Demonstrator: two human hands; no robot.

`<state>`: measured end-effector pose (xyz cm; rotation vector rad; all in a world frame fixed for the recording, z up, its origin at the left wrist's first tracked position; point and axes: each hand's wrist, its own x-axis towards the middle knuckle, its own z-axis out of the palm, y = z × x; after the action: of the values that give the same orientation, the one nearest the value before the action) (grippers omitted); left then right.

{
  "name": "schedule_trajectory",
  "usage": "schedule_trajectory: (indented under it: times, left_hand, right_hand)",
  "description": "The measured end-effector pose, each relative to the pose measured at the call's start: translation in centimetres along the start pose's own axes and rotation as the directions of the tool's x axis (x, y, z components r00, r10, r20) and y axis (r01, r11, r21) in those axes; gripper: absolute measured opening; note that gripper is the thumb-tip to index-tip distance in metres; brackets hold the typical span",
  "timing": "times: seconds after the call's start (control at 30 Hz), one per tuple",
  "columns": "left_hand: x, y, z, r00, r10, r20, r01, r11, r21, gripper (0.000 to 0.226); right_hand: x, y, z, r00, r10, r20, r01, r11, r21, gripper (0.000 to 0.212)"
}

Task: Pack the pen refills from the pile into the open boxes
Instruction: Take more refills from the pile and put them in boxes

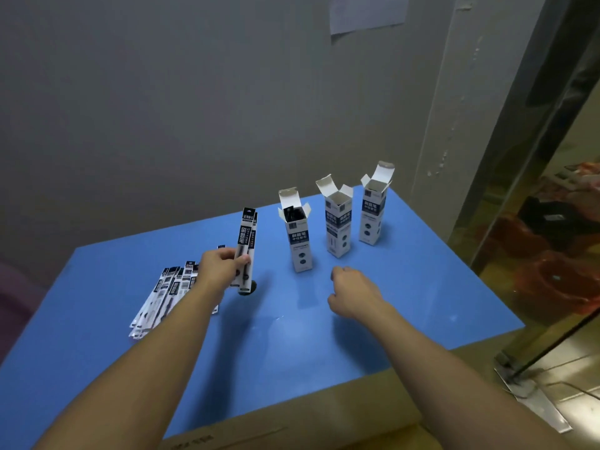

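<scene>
A few packaged pen refills (246,251) are held upright, pinched by the left hand (220,266) above the blue table (406,303), between the pile (168,290) and three open boxes (337,219); the right hand (352,292) hovers, loosely curled, holding nothing.

Open blue table (406,303) front-right of the three upright boxes (337,222); refill pile (168,290) blocks the left, wall (162,108) close behind.
</scene>
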<state>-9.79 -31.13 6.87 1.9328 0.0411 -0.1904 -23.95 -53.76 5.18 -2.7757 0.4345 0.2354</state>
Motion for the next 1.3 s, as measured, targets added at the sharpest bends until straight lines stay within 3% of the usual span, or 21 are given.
schedule_trajectory:
  times: [0.43,0.8,1.07,1.3]
  left_hand:
    - [5.0,-0.2,3.5,0.995,-0.061,-0.084,0.049,0.989,-0.139,0.012]
    - [4.5,1.9,3.9,0.982,-0.078,-0.17,0.048,0.983,-0.177,0.016]
    - [2.2,3.6,5.2,0.966,-0.078,-0.244,0.031,0.981,-0.191,0.015]
    - [-0.3,5.5,5.0,0.948,-0.032,-0.317,-0.043,0.973,-0.227,0.014]
  right_hand:
    - [9.1,0.3,-1.5,0.991,-0.113,0.077,0.104,0.988,0.114,0.05]
    - [13.7,-0.7,-2.6,0.983,-0.181,-0.013,0.168,0.882,0.44,0.088]
    - [14.9,0.2,-3.5,0.951,-0.294,-0.093,0.296,0.781,0.55,0.079]
    - [15.4,0.2,-3.5,0.92,-0.379,-0.096,0.366,0.749,0.552,0.051]
